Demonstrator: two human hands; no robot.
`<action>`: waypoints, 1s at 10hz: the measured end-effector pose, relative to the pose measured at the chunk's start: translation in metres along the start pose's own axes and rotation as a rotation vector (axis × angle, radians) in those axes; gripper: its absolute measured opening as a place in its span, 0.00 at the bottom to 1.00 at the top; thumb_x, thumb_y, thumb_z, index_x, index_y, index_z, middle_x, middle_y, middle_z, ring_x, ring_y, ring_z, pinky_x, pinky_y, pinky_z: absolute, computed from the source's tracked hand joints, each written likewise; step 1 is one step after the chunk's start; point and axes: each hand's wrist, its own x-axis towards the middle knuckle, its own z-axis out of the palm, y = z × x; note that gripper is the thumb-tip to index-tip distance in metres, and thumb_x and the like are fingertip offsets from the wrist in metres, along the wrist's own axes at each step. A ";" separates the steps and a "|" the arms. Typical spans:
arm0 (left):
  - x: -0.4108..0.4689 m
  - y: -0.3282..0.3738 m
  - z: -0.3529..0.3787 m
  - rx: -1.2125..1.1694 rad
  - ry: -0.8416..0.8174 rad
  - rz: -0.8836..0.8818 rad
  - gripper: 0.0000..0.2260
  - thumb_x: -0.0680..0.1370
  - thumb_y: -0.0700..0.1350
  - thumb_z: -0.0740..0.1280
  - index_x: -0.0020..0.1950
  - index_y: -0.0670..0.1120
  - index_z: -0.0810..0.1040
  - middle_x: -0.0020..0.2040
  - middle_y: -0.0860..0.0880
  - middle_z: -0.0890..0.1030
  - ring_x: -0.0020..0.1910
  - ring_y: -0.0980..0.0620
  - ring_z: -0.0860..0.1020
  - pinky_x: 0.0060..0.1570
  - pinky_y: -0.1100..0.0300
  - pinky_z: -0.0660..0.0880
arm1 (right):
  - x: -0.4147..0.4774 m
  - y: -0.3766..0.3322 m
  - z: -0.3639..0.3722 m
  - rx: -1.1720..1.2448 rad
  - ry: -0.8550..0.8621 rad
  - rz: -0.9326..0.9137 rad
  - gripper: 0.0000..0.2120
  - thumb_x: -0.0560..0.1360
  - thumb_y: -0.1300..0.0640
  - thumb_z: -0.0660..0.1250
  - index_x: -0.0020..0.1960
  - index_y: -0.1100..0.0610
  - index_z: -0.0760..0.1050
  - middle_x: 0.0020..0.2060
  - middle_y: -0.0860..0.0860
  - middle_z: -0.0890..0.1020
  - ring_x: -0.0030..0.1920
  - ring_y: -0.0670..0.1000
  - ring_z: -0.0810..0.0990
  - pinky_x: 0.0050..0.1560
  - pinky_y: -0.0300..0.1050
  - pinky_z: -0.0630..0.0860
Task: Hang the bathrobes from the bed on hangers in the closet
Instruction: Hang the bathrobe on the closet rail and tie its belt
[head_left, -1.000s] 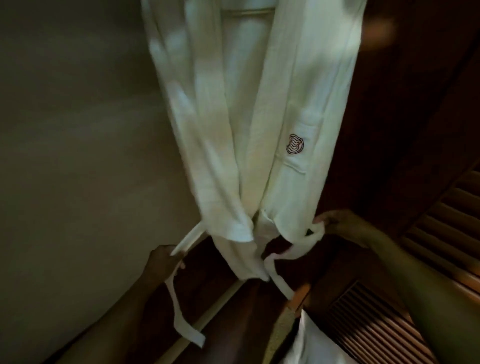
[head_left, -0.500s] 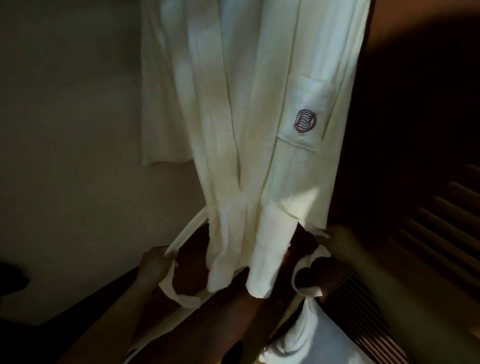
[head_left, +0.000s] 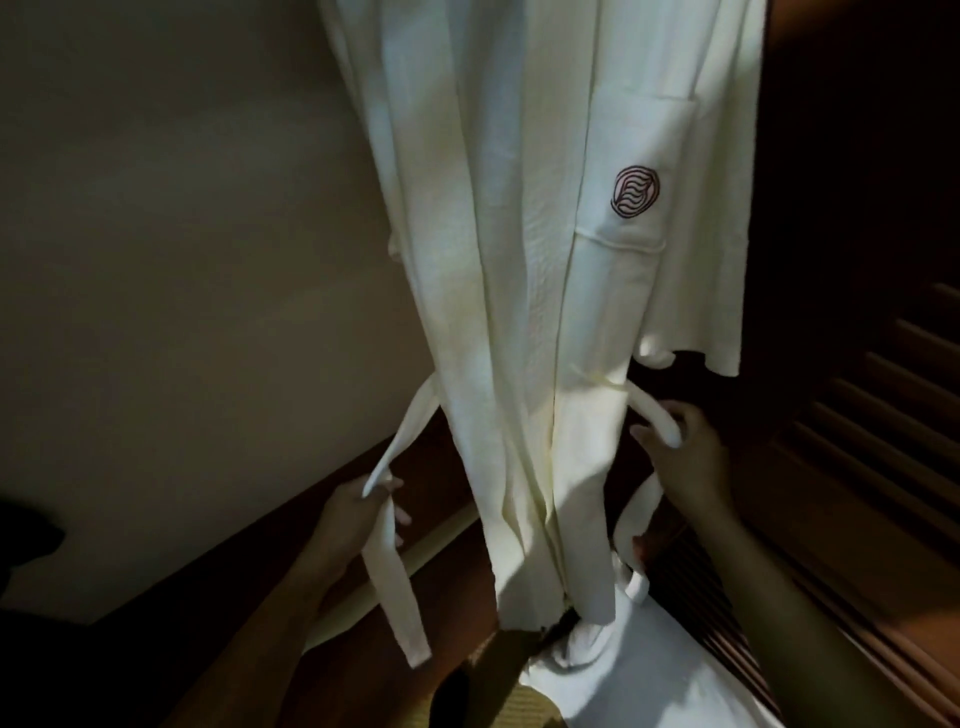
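- Beside a louvred closet door (head_left: 878, 441), a white bathrobe (head_left: 519, 260) hung full length.
- The left hand (head_left: 348, 525) gripped one belt end (head_left: 392, 566), fingers curled round it.
- The right hand (head_left: 685, 462) clasped the other belt end (head_left: 657, 415).

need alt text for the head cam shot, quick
A white bathrobe hangs down from above the frame in a dim closet, while the left hand and the right hand each grip its belt on either side. A round dark red emblem marks its pocket, and a louvred wooden door stands to the right.
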 end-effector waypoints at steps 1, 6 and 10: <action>-0.007 0.044 0.004 -0.007 -0.121 0.070 0.13 0.86 0.49 0.61 0.57 0.45 0.82 0.42 0.39 0.86 0.33 0.41 0.82 0.36 0.52 0.81 | -0.010 -0.042 -0.009 0.136 0.012 -0.112 0.17 0.74 0.53 0.76 0.61 0.46 0.77 0.49 0.43 0.83 0.48 0.44 0.83 0.45 0.46 0.80; 0.022 0.101 0.081 -0.559 -0.522 -0.213 0.17 0.84 0.62 0.55 0.55 0.52 0.76 0.49 0.54 0.81 0.47 0.56 0.80 0.48 0.58 0.76 | -0.091 -0.103 0.117 -0.252 -0.317 -0.353 0.22 0.81 0.53 0.67 0.73 0.56 0.71 0.65 0.52 0.78 0.62 0.50 0.78 0.60 0.40 0.71; 0.069 0.081 0.062 -0.702 -0.553 -0.307 0.31 0.83 0.66 0.50 0.71 0.47 0.77 0.62 0.39 0.83 0.65 0.40 0.79 0.73 0.42 0.65 | -0.075 -0.133 0.121 -0.336 -0.222 -0.310 0.07 0.81 0.55 0.64 0.46 0.52 0.78 0.43 0.47 0.78 0.41 0.46 0.77 0.39 0.37 0.67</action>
